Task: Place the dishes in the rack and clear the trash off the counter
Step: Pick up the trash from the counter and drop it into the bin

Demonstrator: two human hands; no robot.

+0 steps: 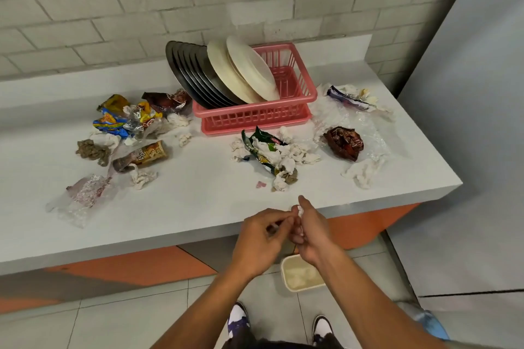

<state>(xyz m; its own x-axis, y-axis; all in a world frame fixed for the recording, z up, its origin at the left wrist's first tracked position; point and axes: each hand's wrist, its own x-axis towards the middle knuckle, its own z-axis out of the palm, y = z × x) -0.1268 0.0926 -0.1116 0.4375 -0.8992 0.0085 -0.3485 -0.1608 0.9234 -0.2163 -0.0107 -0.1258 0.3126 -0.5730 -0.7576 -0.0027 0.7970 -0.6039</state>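
A pink rack [295, 113] at the back of the white counter [198, 195] holds several dark metal plates [195, 76] and cream plates [249, 71], all leaning on edge. Wrappers and crumpled tissues lie around it: a colourful pile [124, 122] on the left, a green wrapper with tissues [266, 150] in front, a dark red wrapper [344, 142] on the right. My left hand [259, 238] and my right hand [310, 231] meet over the counter's front edge. Both pinch a small white scrap of tissue [299, 210] between them.
A cream bin [302, 273] stands on the tiled floor below my hands, with pale trash inside. Clear plastic film [76, 204] lies at the counter's left front. A purple wrapper [348, 98] sits at the back right. A grey wall panel rises on the right.
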